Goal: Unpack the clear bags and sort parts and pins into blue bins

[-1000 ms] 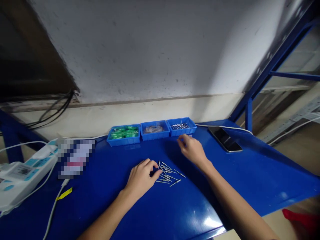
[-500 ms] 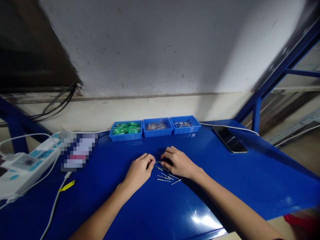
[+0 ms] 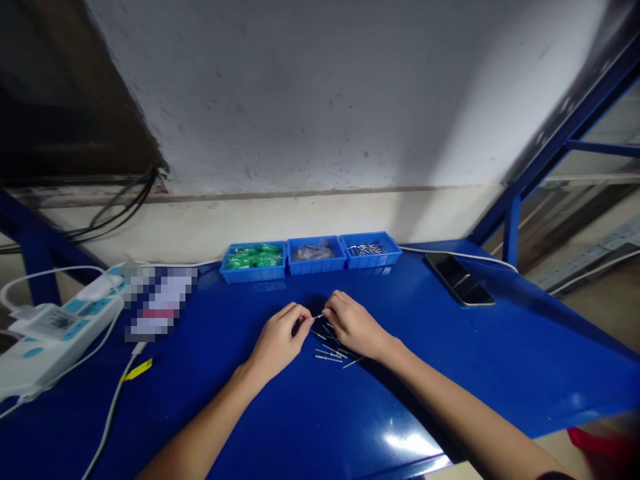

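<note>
My left hand (image 3: 279, 340) and my right hand (image 3: 353, 325) meet over the middle of a blue table (image 3: 310, 413). Both have their fingers pinched together, and a thin metal pin (image 3: 319, 316) spans the gap between the fingertips. Just below the hands lies a loose pile of several similar metal pins (image 3: 334, 351). At the back of the table stand three small blue trays: one with green parts (image 3: 253, 257), one with clear parts (image 3: 313, 253), and one with metal pins (image 3: 369, 249).
A dark phone (image 3: 459, 279) with a white cable lies at the right rear. A white power strip (image 3: 50, 331) with white cables sits at the left edge, beside a blurred-out item (image 3: 157, 300). A blue frame post (image 3: 510, 233) rises at the right.
My right hand came back from the tray of pins to the pile, then lifted a pin to my left hand's fingertips. My left hand stayed by the pile.
</note>
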`<action>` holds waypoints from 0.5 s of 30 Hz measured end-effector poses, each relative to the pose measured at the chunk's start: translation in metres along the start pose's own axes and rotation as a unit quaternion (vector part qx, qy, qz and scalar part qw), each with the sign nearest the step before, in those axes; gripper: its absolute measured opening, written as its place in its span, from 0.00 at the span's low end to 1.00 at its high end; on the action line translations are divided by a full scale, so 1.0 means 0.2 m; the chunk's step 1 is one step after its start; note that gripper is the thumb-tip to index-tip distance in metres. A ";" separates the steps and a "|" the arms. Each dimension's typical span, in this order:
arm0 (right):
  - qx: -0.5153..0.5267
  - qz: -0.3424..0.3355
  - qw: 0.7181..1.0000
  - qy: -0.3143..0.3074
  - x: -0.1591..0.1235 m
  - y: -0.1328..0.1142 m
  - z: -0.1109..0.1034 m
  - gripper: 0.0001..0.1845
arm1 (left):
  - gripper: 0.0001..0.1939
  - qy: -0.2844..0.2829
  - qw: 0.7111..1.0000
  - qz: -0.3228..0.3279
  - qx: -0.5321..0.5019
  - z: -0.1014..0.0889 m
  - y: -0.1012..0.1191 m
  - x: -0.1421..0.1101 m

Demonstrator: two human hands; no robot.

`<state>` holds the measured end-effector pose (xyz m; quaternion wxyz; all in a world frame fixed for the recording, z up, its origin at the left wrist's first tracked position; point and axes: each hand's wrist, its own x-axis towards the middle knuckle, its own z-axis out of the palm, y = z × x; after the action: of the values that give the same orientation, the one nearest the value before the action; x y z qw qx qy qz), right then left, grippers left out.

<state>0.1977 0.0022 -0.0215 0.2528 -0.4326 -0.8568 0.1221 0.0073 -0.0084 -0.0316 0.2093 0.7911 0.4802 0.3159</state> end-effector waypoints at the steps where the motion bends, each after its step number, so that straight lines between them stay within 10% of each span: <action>1: 0.002 0.002 1.000 0.003 0.00 0.00 0.00 0.08 | 0.09 0.006 1.000 0.000 -0.006 0.00 0.00 0.00; 15: 0.004 -0.057 0.998 -0.018 -0.01 0.01 -0.03 0.09 | 0.09 -0.036 0.999 -0.003 -0.031 -0.01 0.01 -0.01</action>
<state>0.2029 0.0019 -0.0176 0.2451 -0.3801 -0.8839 0.1186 0.0059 -0.0102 -0.0291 0.2518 0.7936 0.4650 0.3009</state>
